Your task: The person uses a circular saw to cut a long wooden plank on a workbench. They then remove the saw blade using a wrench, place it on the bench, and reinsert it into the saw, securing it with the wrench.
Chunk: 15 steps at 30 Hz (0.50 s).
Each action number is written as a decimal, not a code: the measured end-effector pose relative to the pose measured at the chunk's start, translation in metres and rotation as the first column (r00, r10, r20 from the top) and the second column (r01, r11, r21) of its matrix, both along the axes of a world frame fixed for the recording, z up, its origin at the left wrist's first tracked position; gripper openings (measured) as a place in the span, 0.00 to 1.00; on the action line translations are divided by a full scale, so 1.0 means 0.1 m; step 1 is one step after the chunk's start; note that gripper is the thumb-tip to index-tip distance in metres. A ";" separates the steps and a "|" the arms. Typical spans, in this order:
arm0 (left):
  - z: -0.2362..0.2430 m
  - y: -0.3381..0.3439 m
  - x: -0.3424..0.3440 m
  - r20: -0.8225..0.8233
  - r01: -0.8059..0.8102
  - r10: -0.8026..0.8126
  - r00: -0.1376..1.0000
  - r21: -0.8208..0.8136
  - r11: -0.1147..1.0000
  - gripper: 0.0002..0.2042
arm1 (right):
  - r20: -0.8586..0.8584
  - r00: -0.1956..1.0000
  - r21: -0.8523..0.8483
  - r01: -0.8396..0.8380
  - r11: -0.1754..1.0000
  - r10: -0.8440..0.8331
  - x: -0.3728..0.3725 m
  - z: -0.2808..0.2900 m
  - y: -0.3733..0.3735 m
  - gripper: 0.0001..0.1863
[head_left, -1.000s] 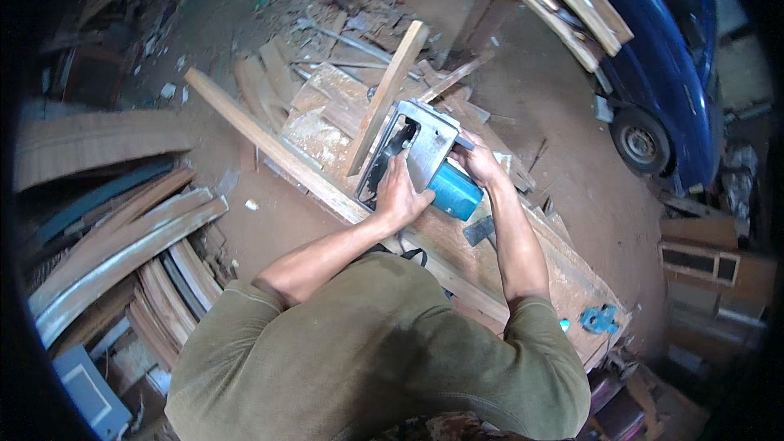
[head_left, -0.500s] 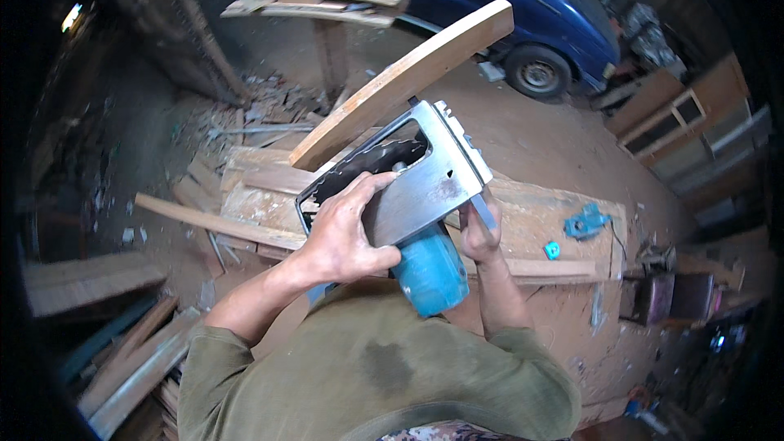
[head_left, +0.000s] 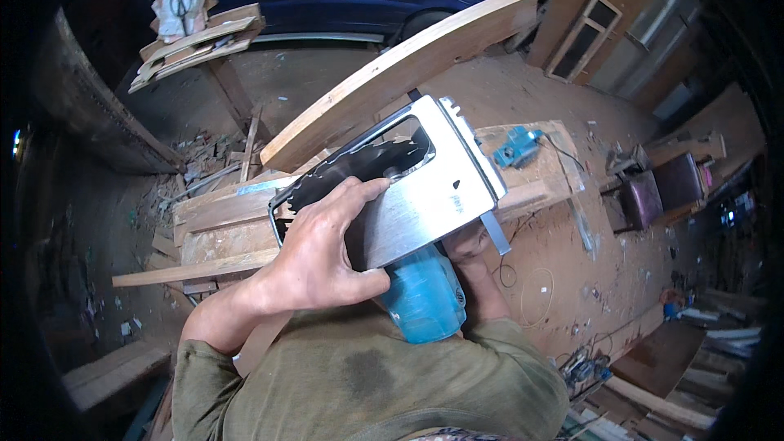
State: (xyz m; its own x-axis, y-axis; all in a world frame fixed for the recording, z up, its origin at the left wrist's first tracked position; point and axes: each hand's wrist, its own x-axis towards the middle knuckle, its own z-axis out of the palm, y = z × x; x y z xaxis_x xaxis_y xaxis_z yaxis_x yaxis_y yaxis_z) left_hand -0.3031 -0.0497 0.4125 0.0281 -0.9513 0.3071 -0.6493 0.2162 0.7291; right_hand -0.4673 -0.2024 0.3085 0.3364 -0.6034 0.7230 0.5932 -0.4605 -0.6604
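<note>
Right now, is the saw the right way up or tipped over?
The saw is tipped over: its metal base faces the camera, the toothed blade showing through its opening.

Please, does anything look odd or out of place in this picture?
Yes: the circular saw is tipped so its metal base plate faces the camera, exposing the toothed blade. That looks odd, and possibly risky, because the bare left hand lies very close to it.
</note>
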 end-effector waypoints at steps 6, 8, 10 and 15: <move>0.11 -0.06 -0.43 0.117 0.137 -0.128 0.985 -0.069 0.988 0.41 | 0.006 1.000 0.154 0.005 0.988 -0.006 -0.57 -0.03 0.07 0.30; 0.14 -0.07 -0.53 0.138 0.170 -0.158 0.978 -0.073 0.983 0.41 | 0.004 1.000 0.243 -0.011 0.970 0.011 -0.76 -0.04 0.11 0.30; 0.16 -0.05 -0.62 0.156 0.189 -0.176 0.972 -0.071 0.979 0.42 | 0.012 0.999 0.334 -0.040 0.942 0.038 -0.93 -0.04 0.18 0.30; 0.16 -0.07 -0.79 0.208 0.246 -0.225 0.952 -0.085 0.965 0.44 | 0.052 0.997 0.495 -0.082 0.865 0.065 -1.28 -0.03 0.37 0.29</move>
